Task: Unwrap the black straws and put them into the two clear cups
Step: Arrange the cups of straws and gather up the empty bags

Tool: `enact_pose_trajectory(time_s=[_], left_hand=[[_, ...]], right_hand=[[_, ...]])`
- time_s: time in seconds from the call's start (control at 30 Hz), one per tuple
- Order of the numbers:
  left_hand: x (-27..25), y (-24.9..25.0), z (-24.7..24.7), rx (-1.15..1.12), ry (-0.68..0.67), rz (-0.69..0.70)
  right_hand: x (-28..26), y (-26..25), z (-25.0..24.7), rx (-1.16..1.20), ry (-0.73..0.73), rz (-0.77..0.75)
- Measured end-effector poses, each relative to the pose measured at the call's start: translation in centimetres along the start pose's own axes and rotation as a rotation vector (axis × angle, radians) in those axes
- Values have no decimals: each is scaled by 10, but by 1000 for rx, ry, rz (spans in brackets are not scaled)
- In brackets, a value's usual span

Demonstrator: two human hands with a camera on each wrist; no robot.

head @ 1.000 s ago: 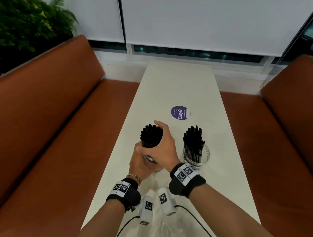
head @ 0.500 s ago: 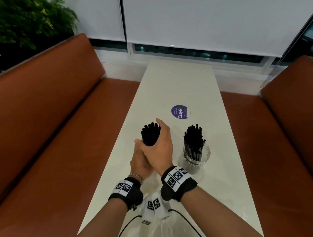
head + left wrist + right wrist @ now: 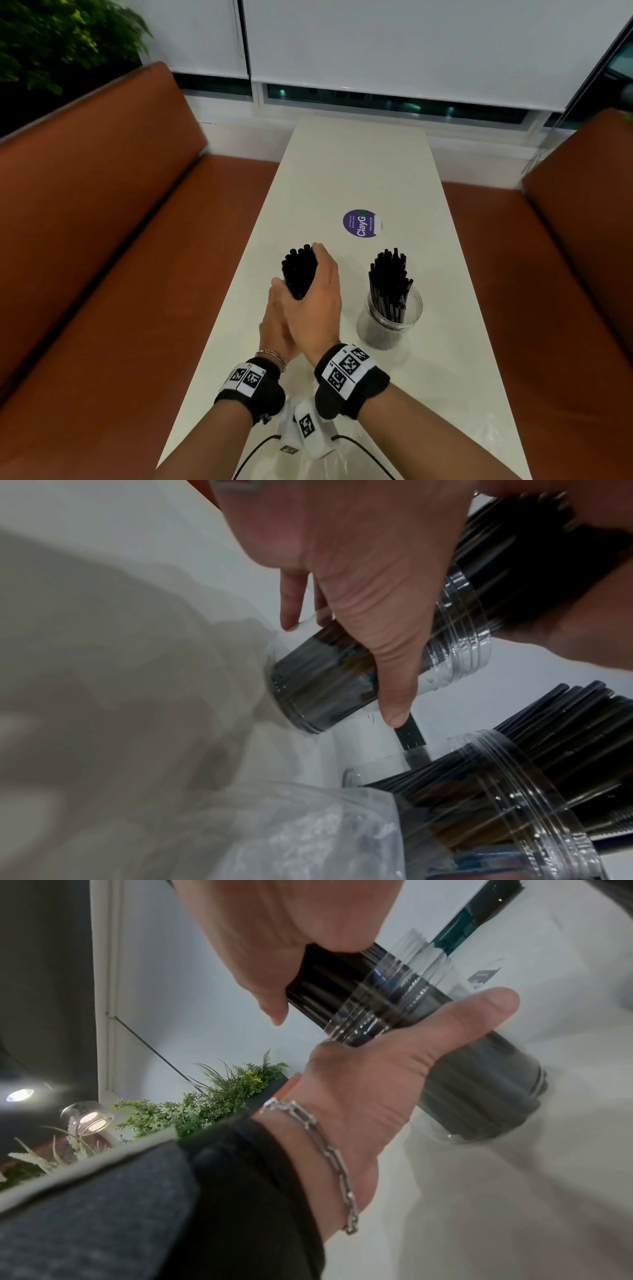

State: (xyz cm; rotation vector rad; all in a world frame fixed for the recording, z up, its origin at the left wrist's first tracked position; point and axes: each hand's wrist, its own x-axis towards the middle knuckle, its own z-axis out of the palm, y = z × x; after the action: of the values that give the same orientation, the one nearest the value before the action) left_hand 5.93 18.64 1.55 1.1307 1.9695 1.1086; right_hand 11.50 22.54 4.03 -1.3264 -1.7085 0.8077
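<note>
A bundle of black straws [image 3: 299, 270] stands in a clear cup [image 3: 325, 674] near the table's left edge. My left hand [image 3: 275, 320] grips that cup from the left, thumb [image 3: 479, 1010] across its wall. My right hand [image 3: 317, 298] wraps the bundle [image 3: 329, 977] just above the threaded rim from the right. In the head view both hands hide the cup. A second clear cup [image 3: 390, 317] stands to the right on the table, filled with black straws [image 3: 388, 274] and touched by neither hand.
The narrow white table [image 3: 359, 164] runs away from me between two brown benches [image 3: 102, 274] [image 3: 565, 274]. A purple round sticker [image 3: 362, 223] lies beyond the cups. Crumpled clear wrapping [image 3: 308, 831] lies on the table near me.
My right hand has shifted from gripping over the bundle's front to lying along its right side, fingers straighter. The bundle and cup have moved slightly away from me.
</note>
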Motion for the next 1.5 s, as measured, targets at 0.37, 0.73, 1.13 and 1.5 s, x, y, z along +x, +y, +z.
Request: enact_pose_trajectory(time_s=[0.37,0.73,1.13,1.5], left_hand=[[9,-4,4,27,-45,-53],[20,-26,11,75,42,35],[21,-43,13,5,-13,-7],[-72,-68,-10,-98,-24,-258]], right_hand=[[5,1,-5,-38,-38,-23],[-6,-10,-29,-151,-135,-120],[-91,67,-161,-181,-234,-215],[-148,156,-248,-565,-176,504]])
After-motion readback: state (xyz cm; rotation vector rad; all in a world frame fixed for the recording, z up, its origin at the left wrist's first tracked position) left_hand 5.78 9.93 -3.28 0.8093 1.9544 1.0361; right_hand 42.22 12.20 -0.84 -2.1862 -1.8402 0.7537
